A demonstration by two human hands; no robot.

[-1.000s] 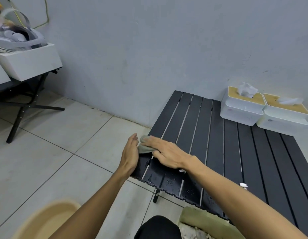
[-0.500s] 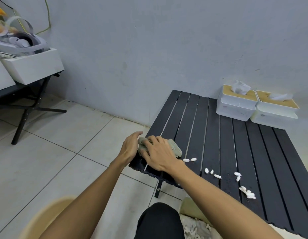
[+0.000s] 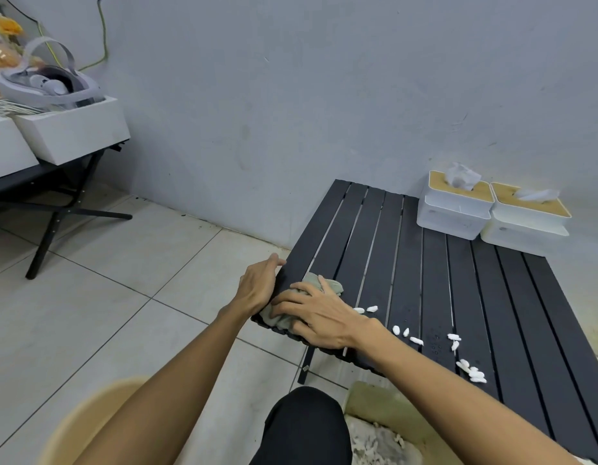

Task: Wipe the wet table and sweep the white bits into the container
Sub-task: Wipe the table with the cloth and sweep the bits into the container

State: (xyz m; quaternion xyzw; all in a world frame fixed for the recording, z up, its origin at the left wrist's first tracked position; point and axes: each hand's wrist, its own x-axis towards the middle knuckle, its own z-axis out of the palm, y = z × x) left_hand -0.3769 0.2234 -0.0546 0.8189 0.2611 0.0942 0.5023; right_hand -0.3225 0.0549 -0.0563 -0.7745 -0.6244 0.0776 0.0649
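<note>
A low black slatted table (image 3: 435,283) stands against the wall. My right hand (image 3: 319,315) presses a grey-green cloth (image 3: 327,284) flat on the table's near left corner. My left hand (image 3: 257,285) rests upright against the table's left edge, fingers together, touching the cloth's end. White bits (image 3: 472,370) lie scattered along the near slats to the right of my right hand, with water drops among them. A greenish container (image 3: 391,407) with white bits inside sits below the table's near edge, partly hidden by my right forearm.
Two white tissue boxes (image 3: 458,204) with wooden lids stand at the table's far right by the wall. A beige basin (image 3: 76,427) sits on the tiled floor at bottom left. A folding stand (image 3: 56,216) with white boxes is at far left.
The cloth has been drawn back along the left corner toward me, with my right hand now lower on it. The view shifted, so the white bits on the near slats came into sight.
</note>
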